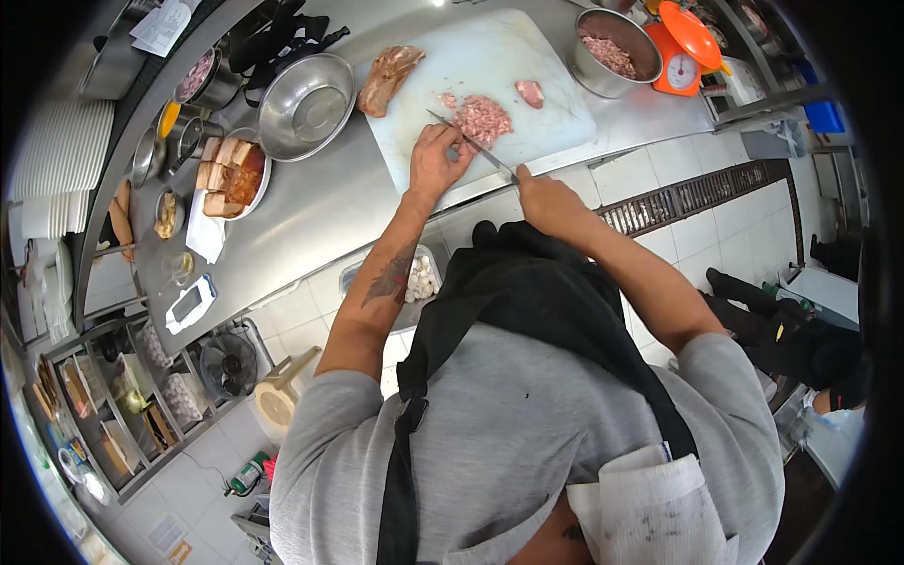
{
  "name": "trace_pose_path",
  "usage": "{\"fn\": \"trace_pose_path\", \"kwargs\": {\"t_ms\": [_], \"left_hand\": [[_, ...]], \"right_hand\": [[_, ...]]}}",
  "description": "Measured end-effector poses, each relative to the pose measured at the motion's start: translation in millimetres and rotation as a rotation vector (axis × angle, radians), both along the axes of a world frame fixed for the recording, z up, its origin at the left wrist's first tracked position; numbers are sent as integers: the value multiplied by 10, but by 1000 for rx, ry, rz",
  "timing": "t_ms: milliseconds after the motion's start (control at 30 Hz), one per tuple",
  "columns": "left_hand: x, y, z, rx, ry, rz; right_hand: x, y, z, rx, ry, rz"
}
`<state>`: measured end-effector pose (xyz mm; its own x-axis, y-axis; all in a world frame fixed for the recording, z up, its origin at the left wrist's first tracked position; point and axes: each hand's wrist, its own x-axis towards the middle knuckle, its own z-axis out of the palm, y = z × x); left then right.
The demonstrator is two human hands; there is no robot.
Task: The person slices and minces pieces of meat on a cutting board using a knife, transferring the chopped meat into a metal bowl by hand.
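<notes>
My right hand [556, 201] is closed around the handle of a knife [492, 161], its blade slanting up and left across the near part of a white cutting board [556, 113]. Against the blade, my left hand [440, 157] has its fingers bent and drawn together; whatever they pinch, if anything, is hidden. Just beyond the blade lies a pile of chopped pink meat [484, 120]. To its right sits a small piece of raw meat [529, 93], and a larger browned slab of meat [389, 80] rests at the board's left edge.
A metal bowl [273, 99] stands left of the board, near a dish of pork chunks [234, 177]. Beyond the board's right side are a metal pot [589, 80] of chopped meat and an orange scale [676, 71]. A white-screened device [191, 303] lies far left. Another person [800, 325] is at right.
</notes>
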<state>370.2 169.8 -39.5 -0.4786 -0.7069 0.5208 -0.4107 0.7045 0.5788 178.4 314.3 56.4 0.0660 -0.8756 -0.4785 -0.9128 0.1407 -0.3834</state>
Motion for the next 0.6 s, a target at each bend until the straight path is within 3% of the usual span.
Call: {"fn": "trace_pose_path", "kwargs": {"t_ms": [167, 367, 600], "left_hand": [[37, 5, 18, 4, -32, -6], [105, 91, 44, 151, 64, 81], [64, 58, -24, -7, 15, 12]], "right_hand": [[118, -400, -216, -128, -31, -39], [-105, -273, 146, -248, -56, 2], [-197, 258, 331, -86, 7, -7]]}}
